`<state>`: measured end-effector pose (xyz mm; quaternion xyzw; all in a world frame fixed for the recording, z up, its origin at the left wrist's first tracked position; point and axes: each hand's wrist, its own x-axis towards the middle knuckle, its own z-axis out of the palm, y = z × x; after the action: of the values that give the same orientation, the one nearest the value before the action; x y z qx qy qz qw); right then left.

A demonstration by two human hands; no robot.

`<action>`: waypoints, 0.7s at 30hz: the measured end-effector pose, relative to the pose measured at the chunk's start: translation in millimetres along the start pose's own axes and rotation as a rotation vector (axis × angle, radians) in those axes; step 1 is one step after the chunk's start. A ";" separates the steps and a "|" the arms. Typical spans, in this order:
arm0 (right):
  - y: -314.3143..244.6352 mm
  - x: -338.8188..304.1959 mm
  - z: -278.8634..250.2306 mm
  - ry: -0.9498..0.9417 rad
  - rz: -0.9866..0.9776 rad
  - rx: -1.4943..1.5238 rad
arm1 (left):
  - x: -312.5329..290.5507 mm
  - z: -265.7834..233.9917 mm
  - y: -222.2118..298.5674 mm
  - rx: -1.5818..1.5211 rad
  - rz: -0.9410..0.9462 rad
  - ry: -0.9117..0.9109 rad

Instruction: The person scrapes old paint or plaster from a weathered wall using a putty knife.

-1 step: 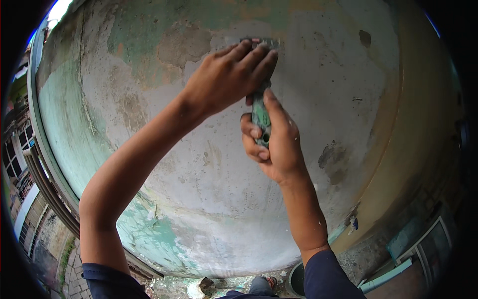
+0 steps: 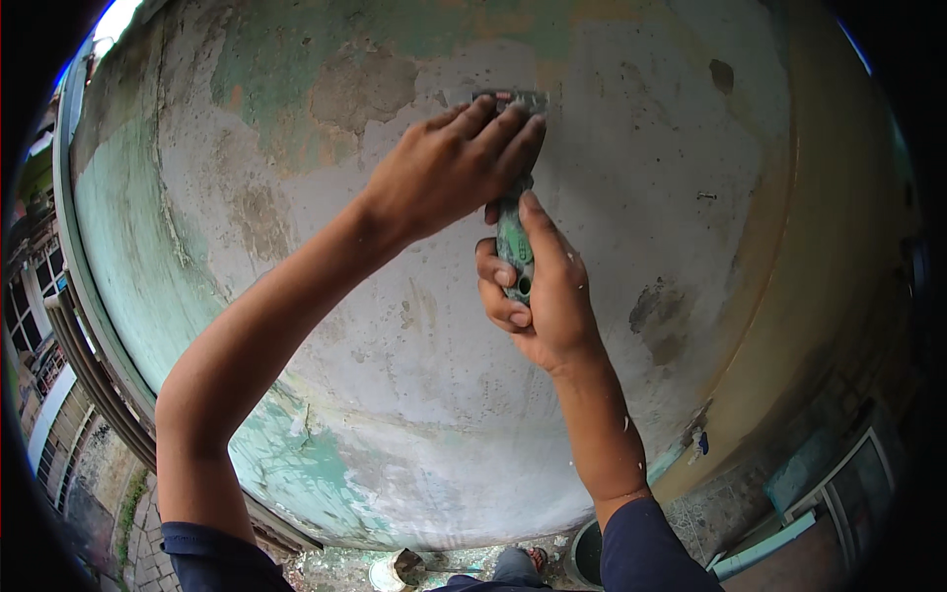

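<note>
A scraper with a wide blade (image 2: 538, 100) and a worn green handle (image 2: 513, 235) lies against the peeling wall (image 2: 395, 316), blade upward. My right hand (image 2: 552, 286) is closed around the lower handle, its thumb along the side. Higher up, my left hand (image 2: 449, 163) presses the blade and the neck, fingers close together over them and thumb tucked beside the handle. Those fingers hide most of the blade. Around it the wall is grey, with patches of green paint (image 2: 395, 35) and rough brown spots.
Low at the right, a light-framed panel (image 2: 838, 493) leans near a yellowish wall (image 2: 819, 247). By my feet stand a white bucket (image 2: 383, 574) and a dark bucket (image 2: 587, 555). Metal bars (image 2: 94, 375) run along the left side, beside brick paving (image 2: 148, 543).
Both hands and the scraper have slid a short way down the wall. The grip of each hand looks the same.
</note>
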<state>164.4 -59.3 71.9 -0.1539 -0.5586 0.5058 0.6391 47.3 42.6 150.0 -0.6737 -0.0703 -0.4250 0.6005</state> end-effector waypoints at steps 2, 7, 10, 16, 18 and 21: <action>5.9 -3.1 -9.4 0.014 0.027 -0.010 | -4.1 2.9 8.7 0.005 0.020 -0.010; 3.0 5.5 -9.6 -0.002 0.018 0.013 | -0.9 6.4 5.6 0.003 -0.017 -0.028; -1.6 13.5 -5.4 0.020 0.009 0.053 | 4.2 14.6 -3.3 0.042 -0.020 -0.032; -55.1 69.1 -5.8 -0.059 -0.133 0.041 | 62.5 34.5 -49.3 0.274 -0.010 0.185; -86.0 84.1 -7.5 -0.120 -0.158 0.015 | 99.7 7.9 -55.4 0.211 -0.075 -0.055; -83.7 72.4 2.2 -0.130 -0.162 0.024 | 95.7 7.3 -56.7 0.151 -0.070 -0.184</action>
<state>192.4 -37.7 176.8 -0.0673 -0.6033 0.4681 0.6421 76.8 24.4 256.0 -0.6599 -0.1804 -0.3756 0.6252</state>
